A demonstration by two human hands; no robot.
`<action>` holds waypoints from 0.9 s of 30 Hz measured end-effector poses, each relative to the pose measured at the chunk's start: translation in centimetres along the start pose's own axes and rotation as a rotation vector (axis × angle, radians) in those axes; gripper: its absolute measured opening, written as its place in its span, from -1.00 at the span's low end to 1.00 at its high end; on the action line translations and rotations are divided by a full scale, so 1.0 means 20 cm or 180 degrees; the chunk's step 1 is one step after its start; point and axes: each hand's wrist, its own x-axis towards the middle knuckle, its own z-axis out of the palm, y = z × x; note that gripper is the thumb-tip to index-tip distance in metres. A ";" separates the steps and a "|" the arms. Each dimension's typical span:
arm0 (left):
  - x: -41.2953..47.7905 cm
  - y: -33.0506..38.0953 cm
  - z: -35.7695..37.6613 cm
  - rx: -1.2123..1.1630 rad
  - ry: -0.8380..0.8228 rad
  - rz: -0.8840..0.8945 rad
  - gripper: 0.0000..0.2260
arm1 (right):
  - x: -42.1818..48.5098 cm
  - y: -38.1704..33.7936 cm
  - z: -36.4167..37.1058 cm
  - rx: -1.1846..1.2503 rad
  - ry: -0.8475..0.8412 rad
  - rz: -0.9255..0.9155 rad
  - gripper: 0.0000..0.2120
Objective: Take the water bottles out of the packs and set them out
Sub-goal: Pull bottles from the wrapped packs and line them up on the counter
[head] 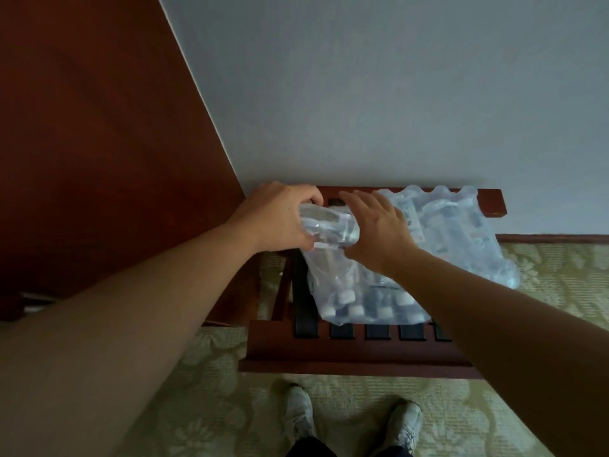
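left hand point(276, 221) curls round a clear bottle point(329, 229) at the bench's point(329, 356) far left corner. right hand point(379, 227) rests on its other end, fingers spread. below it, the near pack point(359, 291) holds white-capped bottles; the far pack point(461, 232), also filled, lies at the far right.

Both bare arms were stretched forward and met ahead, the left from the lower left and the right from the lower right. The left hand point(276, 219) curled fingers and thumb round the end of a plastic-wrapped bottle point(329, 227) — the right hand point(379, 225) lay palm down against it, fingers fairly straight and slightly spread.
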 end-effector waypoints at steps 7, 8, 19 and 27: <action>-0.07 0.07 -0.19 -0.0025 0.0242 0.0424 -0.50 | -0.07 -0.10 -0.16 0.0364 0.0086 0.0159 -0.48; -0.08 0.09 -0.20 -0.0019 0.0317 0.0483 -0.50 | -0.09 -0.09 -0.19 0.0486 0.0142 0.0203 -0.50; -0.22 0.60 -0.14 -0.2943 0.0673 -0.1005 -0.43 | -0.48 -0.09 -0.41 0.1623 0.1041 0.0710 -0.34; -0.44 1.04 -0.21 -0.2949 0.1839 -0.0887 -0.27 | -0.82 -0.16 -0.60 0.2299 0.1066 0.0561 -0.41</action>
